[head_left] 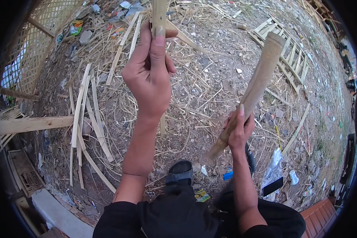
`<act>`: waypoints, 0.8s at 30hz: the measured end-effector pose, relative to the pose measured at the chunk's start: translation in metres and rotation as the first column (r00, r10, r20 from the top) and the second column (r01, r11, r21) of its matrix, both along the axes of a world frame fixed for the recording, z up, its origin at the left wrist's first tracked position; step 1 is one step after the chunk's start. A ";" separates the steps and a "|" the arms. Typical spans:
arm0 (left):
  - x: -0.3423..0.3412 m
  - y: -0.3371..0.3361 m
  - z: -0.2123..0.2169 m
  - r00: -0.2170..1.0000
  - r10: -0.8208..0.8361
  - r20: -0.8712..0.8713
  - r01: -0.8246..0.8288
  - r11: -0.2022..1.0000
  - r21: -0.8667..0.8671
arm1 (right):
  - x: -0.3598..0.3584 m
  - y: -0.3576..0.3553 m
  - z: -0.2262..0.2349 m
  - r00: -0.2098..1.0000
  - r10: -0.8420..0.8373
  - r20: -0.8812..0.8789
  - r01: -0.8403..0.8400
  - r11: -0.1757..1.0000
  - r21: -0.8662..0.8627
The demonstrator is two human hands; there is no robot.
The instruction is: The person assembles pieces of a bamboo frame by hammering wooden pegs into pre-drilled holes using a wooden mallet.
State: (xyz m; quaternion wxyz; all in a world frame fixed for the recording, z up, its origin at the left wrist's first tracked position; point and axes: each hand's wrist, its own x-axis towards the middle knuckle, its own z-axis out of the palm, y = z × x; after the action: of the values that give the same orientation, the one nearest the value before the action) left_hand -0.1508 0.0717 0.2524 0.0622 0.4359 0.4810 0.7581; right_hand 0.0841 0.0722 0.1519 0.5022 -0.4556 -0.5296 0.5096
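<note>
Raised in front of me, my left hand [151,73] is closed round a split bamboo strip [159,14]. The strip stands nearly upright, its upper end runs out of the picture, and its lower part shows beside my wrist. My right hand [238,129] grips a thick, round bamboo stick [263,73] near its lower end. This stick leans up and to the right, apart from the strip. My thumb lies along it, and some of the fingers are hidden behind it.
Pale bamboo strips [80,109] lie in a loose pile at the left, by a wooden beam [31,126]. Slatted frames [292,55] lie at the far right, and a lattice panel [53,20] stands far left. Shavings, plastic bags [274,166] and a flat black object [273,186] litter the dirt.
</note>
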 end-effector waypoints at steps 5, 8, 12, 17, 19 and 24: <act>-0.002 0.015 0.010 0.941 0.072 -0.330 -0.040 0.994 0.101 | 0.028 0.014 0.006 0.989 -0.136 -0.060 0.138 0.990 0.035; 0.008 0.022 -0.003 0.816 0.137 -0.561 -0.067 0.987 0.144 | 0.039 0.019 0.008 0.977 -0.200 -0.079 0.205 0.978 0.050; 0.038 0.017 -0.047 0.581 -0.026 -0.814 -0.141 0.981 -0.132 | 0.068 0.032 0.008 0.949 -0.312 -0.041 0.314 0.938 0.144; 0.060 0.006 -0.173 0.199 -0.436 -0.878 -0.160 0.869 -0.468 | 0.101 0.039 0.007 0.869 -0.488 -0.083 0.494 0.846 0.199; 0.073 -0.007 -0.216 0.188 -0.514 -0.837 -0.185 0.818 -0.544 | 0.098 0.035 0.010 0.857 -0.510 -0.079 0.515 0.841 0.164; 0.096 -0.028 -0.250 0.316 -0.548 -0.774 -0.222 0.751 -0.622 | 0.089 0.007 -0.002 0.925 -0.367 0.097 0.371 0.928 -0.027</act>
State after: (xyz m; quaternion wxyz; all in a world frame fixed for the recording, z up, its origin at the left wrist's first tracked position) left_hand -0.0543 0.0440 0.0021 -0.0003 0.7896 0.5971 0.1416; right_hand 0.1736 0.0790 0.1496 0.5544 -0.5807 -0.4452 0.3966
